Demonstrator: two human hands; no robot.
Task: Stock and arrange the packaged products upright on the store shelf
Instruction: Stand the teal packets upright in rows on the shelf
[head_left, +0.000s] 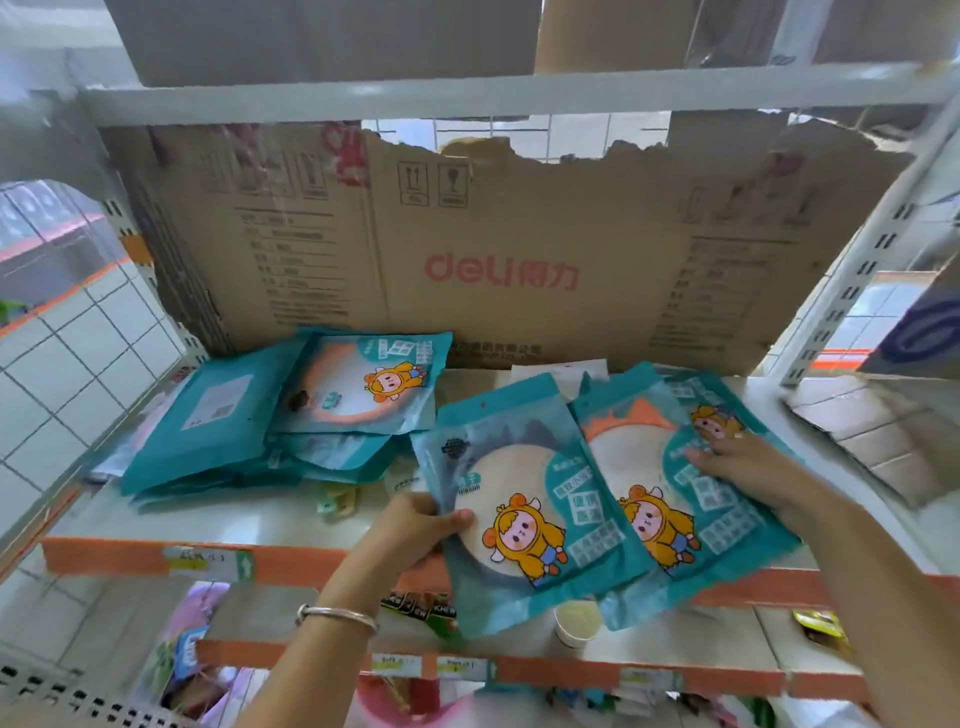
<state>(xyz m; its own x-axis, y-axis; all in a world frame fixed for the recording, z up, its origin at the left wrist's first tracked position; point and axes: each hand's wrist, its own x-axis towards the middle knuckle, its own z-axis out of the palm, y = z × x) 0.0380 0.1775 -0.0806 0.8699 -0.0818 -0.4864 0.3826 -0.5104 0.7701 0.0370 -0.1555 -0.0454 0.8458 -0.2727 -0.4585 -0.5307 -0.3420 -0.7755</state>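
Observation:
Teal mirror packets printed with a yellow cartoon child lie on the white shelf (270, 512). My left hand (415, 530) grips the left edge of one packet (524, 519), tilted over the shelf's front lip. My right hand (753, 475) rests with fingers spread on a fanned pair of packets (675, 499) beside it, at the right. A messy pile of packets (291, 415) lies flat at the back left, one of them face down.
A torn brown "deli" cardboard sheet (498, 260) stands along the shelf's back. Orange price rails (130, 558) edge this shelf and the one below, which holds a paper cup (576, 623) and snack packs. White slotted uprights flank both sides.

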